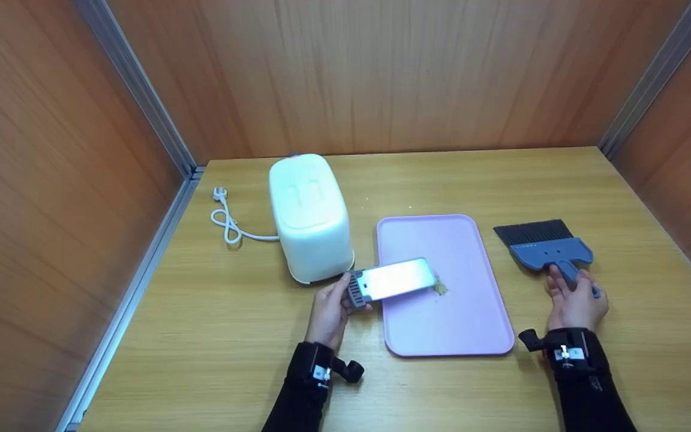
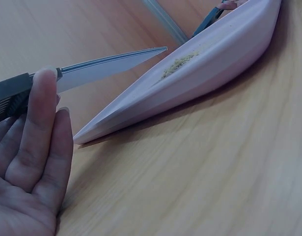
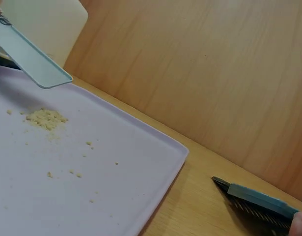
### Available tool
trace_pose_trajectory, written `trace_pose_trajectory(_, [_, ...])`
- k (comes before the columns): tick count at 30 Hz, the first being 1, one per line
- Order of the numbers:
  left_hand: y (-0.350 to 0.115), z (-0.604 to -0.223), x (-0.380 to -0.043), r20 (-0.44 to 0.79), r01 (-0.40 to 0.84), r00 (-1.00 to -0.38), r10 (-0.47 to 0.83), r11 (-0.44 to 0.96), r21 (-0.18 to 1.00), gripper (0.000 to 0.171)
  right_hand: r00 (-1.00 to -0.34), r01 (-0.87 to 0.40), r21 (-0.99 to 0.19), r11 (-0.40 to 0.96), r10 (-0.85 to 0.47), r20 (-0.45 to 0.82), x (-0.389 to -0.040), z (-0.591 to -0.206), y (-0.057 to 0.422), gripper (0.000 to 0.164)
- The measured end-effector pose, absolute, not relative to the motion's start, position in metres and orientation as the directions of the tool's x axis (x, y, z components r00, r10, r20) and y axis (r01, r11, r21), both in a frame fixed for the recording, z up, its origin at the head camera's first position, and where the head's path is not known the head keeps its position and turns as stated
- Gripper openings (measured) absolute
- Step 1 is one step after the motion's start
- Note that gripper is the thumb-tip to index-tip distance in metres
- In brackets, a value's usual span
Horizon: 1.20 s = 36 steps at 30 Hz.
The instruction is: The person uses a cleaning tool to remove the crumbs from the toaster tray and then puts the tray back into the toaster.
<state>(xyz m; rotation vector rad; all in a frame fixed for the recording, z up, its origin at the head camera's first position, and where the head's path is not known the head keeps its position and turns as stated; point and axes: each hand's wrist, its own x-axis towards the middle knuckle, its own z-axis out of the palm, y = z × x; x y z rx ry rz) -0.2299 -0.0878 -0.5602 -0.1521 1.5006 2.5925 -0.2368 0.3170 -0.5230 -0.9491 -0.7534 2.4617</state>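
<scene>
My left hand (image 1: 329, 312) pinches the dark slotted end of a toaster's crumb tray (image 1: 398, 279), a flat metal plate. The plate tilts over the left side of a lilac tray (image 1: 459, 330); its far tip stays above the surface in the left wrist view. A small heap of crumbs (image 3: 46, 119) lies under that tip, with loose bits scattered around it. My right hand (image 1: 576, 303) grips the handle of a blue hand brush (image 1: 546, 251) to the right of the lilac tray. Its dark bristles point to the back left, close to the table.
A white toaster (image 1: 315, 222) lies on its side behind my left hand. From it a white cord with a plug (image 1: 220, 194) runs left, looped on the table. Wooden panels (image 1: 405, 78) enclose the table at the back and both sides.
</scene>
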Motion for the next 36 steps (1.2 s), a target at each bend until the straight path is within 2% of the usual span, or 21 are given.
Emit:
trace_pose_trajectory(5, [-0.089,-0.56,-0.23,-0.172,-0.186,-0.982,0.073,-0.486,0.854,0.044,-0.693,-0.038,-0.665,-0.746,0.499,-0.52,-0.23,-0.518,0.321,0.035])
trace_pose_trajectory(9, [-0.088,-0.56,-0.23,-0.169,-0.185,-0.983,0.077,-0.485,0.855,0.044,-0.695,0.128,-0.767,-0.628,0.495,-0.521,-0.226,-0.516,0.326,0.044])
trace_pose_trajectory(14, [-0.089,-0.559,-0.231,-0.161,-0.177,-0.984,0.076,-0.495,0.851,0.044,-0.706,0.313,-0.87,-0.381,0.52,-0.481,-0.227,-0.517,0.332,0.05])
trace_pose_trajectory(18, [-0.089,-0.56,-0.23,-0.164,-0.181,-0.983,0.078,-0.5,0.847,0.043,-0.751,0.424,-0.905,-0.03,0.547,-0.37,-0.226,-0.52,0.336,0.054])
trace_pose_trajectory(22, [-0.088,-0.56,-0.23,-0.16,-0.176,-0.984,0.076,-0.505,0.845,0.043,-0.812,0.464,-0.809,0.362,0.538,-0.225,-0.224,-0.52,0.339,0.054])
trace_pose_trajectory(26, [-0.088,-0.56,-0.23,-0.154,-0.171,-0.985,0.076,-0.507,0.845,0.042,-0.863,0.421,-0.659,0.623,0.499,-0.079,-0.221,-0.52,0.339,0.049])
trace_pose_trajectory(30, [-0.087,-0.559,-0.23,-0.159,-0.175,-0.984,0.075,-0.505,0.845,0.043,-0.889,0.382,-0.566,0.73,0.458,-0.009,-0.219,-0.519,0.337,0.043])
trace_pose_trajectory(36, [-0.087,-0.559,-0.23,-0.161,-0.174,-0.984,0.071,-0.508,0.844,0.043,-0.892,0.417,-0.496,0.762,0.448,-0.062,-0.22,-0.515,0.337,0.046])
